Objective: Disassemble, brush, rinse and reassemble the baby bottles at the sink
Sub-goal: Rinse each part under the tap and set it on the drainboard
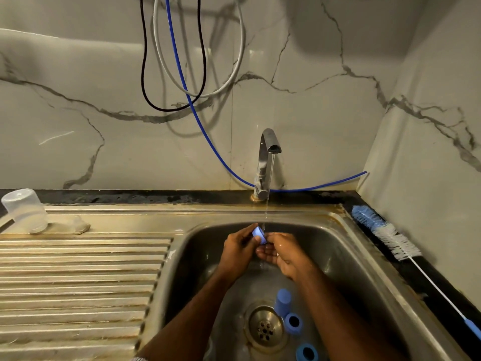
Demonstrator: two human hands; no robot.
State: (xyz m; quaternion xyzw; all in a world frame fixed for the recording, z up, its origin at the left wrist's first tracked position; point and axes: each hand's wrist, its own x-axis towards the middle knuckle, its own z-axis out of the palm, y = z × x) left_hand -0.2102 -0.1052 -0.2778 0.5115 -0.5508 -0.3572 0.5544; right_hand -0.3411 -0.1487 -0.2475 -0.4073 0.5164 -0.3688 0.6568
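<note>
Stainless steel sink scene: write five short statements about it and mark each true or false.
1. Water runs from the chrome tap. True.
2. The left hand holds a small blue ring-shaped bottle part near the stream. True.
3. The long blue-and-white bottle brush lies inside the stainless steel sink basin. False: it lies on the dark counter at the right of the sink.
4. The clear plastic bottle cap stands in the basin by the drain. False: it stands on the draining board at the far left.
5. Several blue bottle parts lie beside the round metal drain. True.
</note>
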